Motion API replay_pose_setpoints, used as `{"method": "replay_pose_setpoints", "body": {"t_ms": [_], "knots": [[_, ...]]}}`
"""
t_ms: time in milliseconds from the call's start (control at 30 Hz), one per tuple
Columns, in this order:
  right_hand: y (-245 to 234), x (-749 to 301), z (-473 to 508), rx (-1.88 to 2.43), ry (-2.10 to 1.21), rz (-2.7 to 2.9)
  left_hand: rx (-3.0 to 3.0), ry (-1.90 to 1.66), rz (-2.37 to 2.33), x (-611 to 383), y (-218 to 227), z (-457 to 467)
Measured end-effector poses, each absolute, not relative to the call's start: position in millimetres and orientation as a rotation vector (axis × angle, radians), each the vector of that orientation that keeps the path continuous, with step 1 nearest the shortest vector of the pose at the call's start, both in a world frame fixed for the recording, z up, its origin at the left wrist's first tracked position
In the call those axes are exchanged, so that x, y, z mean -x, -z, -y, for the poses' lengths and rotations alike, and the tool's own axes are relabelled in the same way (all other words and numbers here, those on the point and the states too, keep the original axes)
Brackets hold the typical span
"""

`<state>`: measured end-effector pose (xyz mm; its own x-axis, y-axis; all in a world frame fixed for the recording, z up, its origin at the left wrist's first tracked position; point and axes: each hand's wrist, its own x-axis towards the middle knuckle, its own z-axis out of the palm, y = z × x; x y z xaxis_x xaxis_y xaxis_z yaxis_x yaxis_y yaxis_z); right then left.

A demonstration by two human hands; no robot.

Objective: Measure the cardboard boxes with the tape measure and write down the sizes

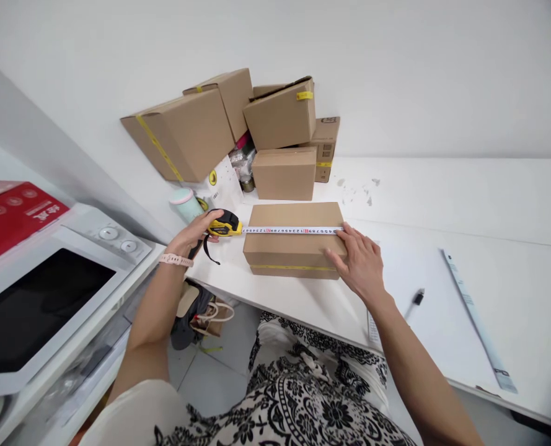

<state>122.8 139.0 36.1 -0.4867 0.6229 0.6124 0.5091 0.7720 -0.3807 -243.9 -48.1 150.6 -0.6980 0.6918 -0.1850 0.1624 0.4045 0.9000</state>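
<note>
A yellow-and-black tape measure [226, 224] sits in the left hand [195, 232], whose grip is closed around its case just off the left end of a brown carton [294, 249] on the white bench [284, 295]. The extended blade [294, 230] runs lengthwise across the carton's top to its right edge. There the right hand [361, 257] has its grip partly spread, thumb apart, fingertips at the blade's end; whether they pinch it I cannot tell. A mint-green tumbler [185, 205] stands just behind the left hand, and a smaller carton [283, 175] is behind the measured one.
</note>
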Motion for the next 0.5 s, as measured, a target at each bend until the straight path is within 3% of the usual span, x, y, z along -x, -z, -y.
{"method": "replay_pose_setpoints", "body": {"t_ms": [500], "knots": [[-38.9,-121.4,-134.6,0.909,-0.359,2.189,-0.727,-1.256,-2.108,245.8,-153.2,47.7]]}}
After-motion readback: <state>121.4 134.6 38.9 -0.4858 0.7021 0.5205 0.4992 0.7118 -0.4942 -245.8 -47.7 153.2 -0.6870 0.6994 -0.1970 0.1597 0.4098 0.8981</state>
